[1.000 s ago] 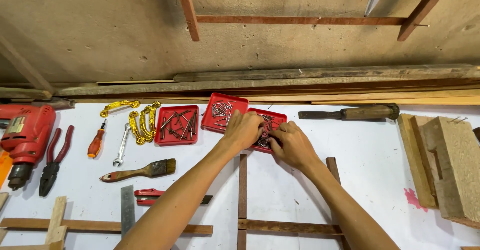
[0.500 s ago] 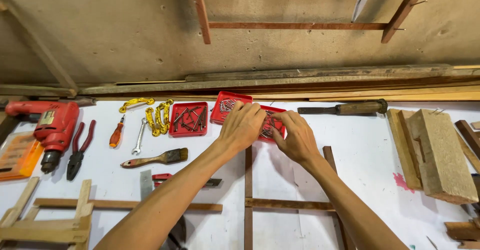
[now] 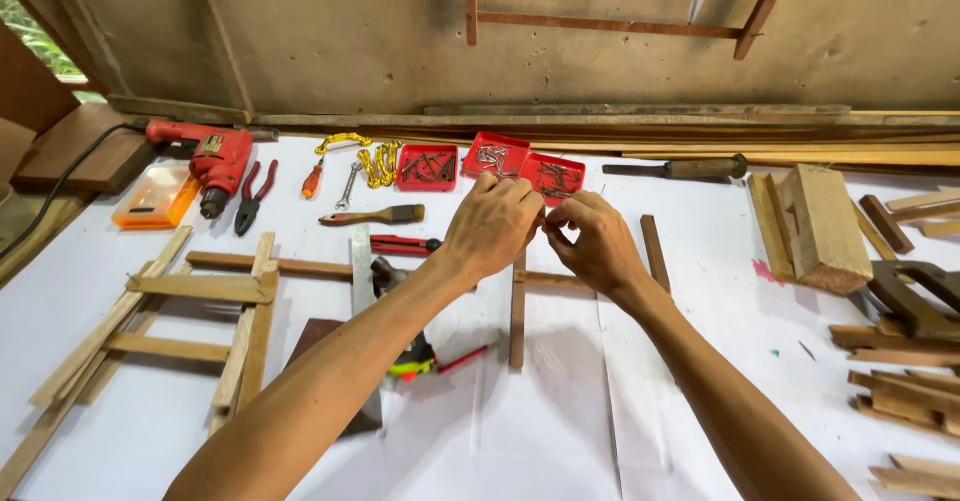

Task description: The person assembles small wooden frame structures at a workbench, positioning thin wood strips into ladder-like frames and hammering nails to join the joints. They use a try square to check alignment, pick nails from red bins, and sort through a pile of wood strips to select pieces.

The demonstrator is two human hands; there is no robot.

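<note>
Left hand point(image 3: 492, 223) and right hand point(image 3: 597, 241): fingertips pinched together, touching each other over the top end of an upright wooden strip point(image 3: 517, 306); what they pinch is too small to tell. Just beyond them, within easy reach: red trays of nails point(image 3: 520, 156). Left of the hands: paintbrush point(image 3: 372, 216), pliers point(image 3: 251, 194), red drill point(image 3: 212, 155). Right: wooden block point(image 3: 824, 223). All on the white table point(image 3: 560, 411).

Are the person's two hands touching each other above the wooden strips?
Touching. The head view shows the left hand and right hand with fingertips pinched together, no gap between them, just in front of the red trays.
</note>
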